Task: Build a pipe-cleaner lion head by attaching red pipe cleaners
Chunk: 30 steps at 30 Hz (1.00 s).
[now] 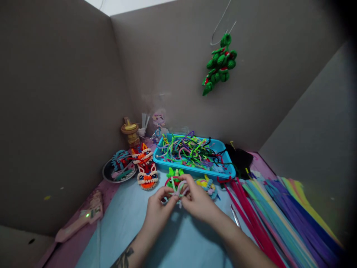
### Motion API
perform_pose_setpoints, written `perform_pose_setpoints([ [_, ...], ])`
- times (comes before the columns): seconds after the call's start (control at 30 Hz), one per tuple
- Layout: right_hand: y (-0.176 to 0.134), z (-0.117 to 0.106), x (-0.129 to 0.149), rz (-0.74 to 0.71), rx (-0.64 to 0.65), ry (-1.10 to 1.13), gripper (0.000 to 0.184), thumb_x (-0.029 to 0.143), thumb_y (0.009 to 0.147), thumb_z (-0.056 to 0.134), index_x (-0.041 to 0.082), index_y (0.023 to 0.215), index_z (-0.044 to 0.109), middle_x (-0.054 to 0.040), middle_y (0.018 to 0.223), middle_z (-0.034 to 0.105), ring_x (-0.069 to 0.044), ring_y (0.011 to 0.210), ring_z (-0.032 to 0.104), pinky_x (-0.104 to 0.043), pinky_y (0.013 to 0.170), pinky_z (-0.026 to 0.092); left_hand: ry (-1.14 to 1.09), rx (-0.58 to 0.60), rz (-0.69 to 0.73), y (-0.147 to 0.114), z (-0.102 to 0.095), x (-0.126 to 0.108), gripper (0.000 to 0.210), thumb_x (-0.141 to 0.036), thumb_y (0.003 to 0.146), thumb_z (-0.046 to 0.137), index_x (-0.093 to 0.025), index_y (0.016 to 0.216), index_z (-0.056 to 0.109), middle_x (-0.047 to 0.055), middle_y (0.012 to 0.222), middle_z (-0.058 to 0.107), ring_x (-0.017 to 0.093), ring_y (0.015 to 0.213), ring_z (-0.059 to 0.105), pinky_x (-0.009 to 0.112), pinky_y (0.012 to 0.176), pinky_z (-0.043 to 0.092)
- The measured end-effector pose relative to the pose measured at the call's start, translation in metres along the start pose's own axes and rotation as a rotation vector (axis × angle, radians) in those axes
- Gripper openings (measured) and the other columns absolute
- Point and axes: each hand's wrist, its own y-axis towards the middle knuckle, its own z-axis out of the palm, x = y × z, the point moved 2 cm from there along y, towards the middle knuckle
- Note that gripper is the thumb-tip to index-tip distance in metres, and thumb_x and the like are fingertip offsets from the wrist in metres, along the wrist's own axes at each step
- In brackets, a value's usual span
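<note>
Both hands meet above the blue work surface (119, 227), fingers pinched around pale pipe cleaners (175, 190) bent into loops, whitish-lilac and light green. My left hand (159, 206) grips the left side of them with thumb and forefinger. On the right side, my right hand (196, 197) is closed on the same bundle. Just behind the fingers lies a bright green pipe-cleaner figure (175, 173), partly covered. A yellow and blue pipe-cleaner piece (208, 186) rests beyond my right hand. The exact twist between the fingertips is too small to make out.
A blue tray (195, 172) of tangled pipe cleaners stands at the back. Orange lion-like figures (147, 176) and a metal bowl (107, 173) are on the left, with a pink glue gun (80, 221). Tweezers (235, 216) and long coloured pipe cleaners (290, 219) lie right.
</note>
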Motion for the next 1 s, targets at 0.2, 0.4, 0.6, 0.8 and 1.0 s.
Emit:
perform_pose_setpoints([
  [0.2,-0.002,-0.001,0.002,0.132,0.218,0.334,0.078,0.003,0.07,0.053,0.021,0.14,0.023,0.0111,0.062,0.044,-0.003,0.038,0.034,-0.014,0.038,0.024,-0.229,-0.021,-0.128,0.002,0.001,0.01,0.025,-0.027,0.06,0.078,-0.015,0.078,0.066,0.0,0.062,0.067,0.012,0.055,0.055,0.022,0.055,0.04],
  [0.4,-0.005,0.007,0.002,0.106,0.194,0.36,0.109,0.003,0.064,0.062,0.025,0.149,-0.003,0.0088,0.069,0.05,-0.004,0.043,0.044,-0.014,0.041,0.031,-0.38,-0.005,-0.218,0.005,0.006,0.018,0.038,-0.034,0.055,0.084,-0.014,0.079,0.062,-0.001,0.058,0.066,0.011,0.052,0.057,0.02,0.053,0.04],
  [0.6,-0.006,0.017,0.001,0.046,0.093,0.209,0.111,0.002,0.062,0.062,0.023,0.15,-0.002,0.0088,0.061,0.05,-0.009,0.049,0.046,-0.017,0.045,0.033,-0.469,0.002,-0.275,0.003,0.008,0.017,0.042,-0.037,0.054,0.085,-0.014,0.08,0.061,0.001,0.062,0.07,0.011,0.054,0.061,0.02,0.054,0.043],
  [0.8,-0.008,0.009,0.003,-0.063,0.111,-0.04,0.096,0.004,0.072,0.053,0.021,0.151,0.003,0.0038,0.066,0.057,-0.012,0.052,0.048,-0.019,0.049,0.033,-0.527,-0.018,-0.287,0.003,0.007,0.016,0.041,-0.035,0.053,0.087,-0.014,0.079,0.063,0.002,0.063,0.071,0.011,0.054,0.061,0.019,0.054,0.042],
  [1.0,-0.013,-0.006,0.015,-0.148,0.09,-0.334,0.074,0.014,0.084,0.05,0.024,0.15,0.017,-0.0118,0.106,0.068,-0.021,0.078,0.065,-0.026,0.064,0.043,-0.58,-0.051,-0.316,0.0,0.004,0.01,0.039,-0.032,0.053,0.087,-0.015,0.08,0.065,-0.001,0.061,0.07,0.008,0.053,0.059,0.017,0.054,0.041],
])
